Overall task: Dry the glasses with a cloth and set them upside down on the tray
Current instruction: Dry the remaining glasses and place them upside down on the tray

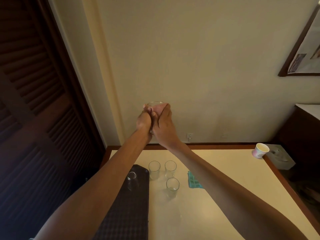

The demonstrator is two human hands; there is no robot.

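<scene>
Holding raised glass [155,103] high above tabletop [225,170]: left hand [144,121] fingers clamped round it, right hand [164,123] fingers gripping pink cloth [157,109] against it. Tray [131,213]: one tray glass [132,181], seemingly inverted. Three upright glasses [154,169] beside it, apparently empty. One paper cup [261,150].

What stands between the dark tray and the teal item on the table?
Three upright glasses stand there, between tray and teal item, in the head view.
</scene>
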